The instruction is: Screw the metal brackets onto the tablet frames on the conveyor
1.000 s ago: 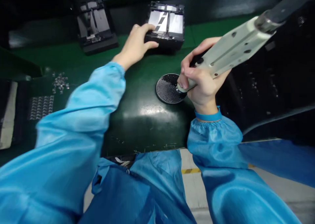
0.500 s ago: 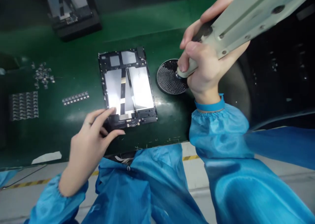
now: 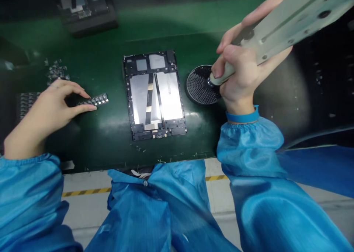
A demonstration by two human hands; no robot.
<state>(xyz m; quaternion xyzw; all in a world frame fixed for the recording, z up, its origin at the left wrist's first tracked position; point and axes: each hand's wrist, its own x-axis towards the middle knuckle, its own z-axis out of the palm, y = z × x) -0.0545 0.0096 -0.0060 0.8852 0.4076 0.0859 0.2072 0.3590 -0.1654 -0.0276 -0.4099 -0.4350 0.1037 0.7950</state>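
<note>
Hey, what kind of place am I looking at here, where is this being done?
Most likely an electronics assembly line. An opened tablet chassis lies on a green conveyor belt, the right hand holds a suspended power screwdriver over a round screw tray, and the worker wears blue cleanroom sleeves.

A dark green, glossy work surface [image 3: 110,137] spans the view and carries a soft overhead light reflection near its front edge. Below that front edge lies a pale grey floor [image 3: 83,204], crossed by a yellow-and-black striped marking line [image 3: 83,191] running parallel to the edge. Beyond the far edge of the green surface the background is dark and unlit; to its right stands a black, dimly lit structure [image 3: 318,82] whose details cannot be made out, and a black block-shaped fixture [image 3: 88,12] rests at the far left of the surface.
</note>
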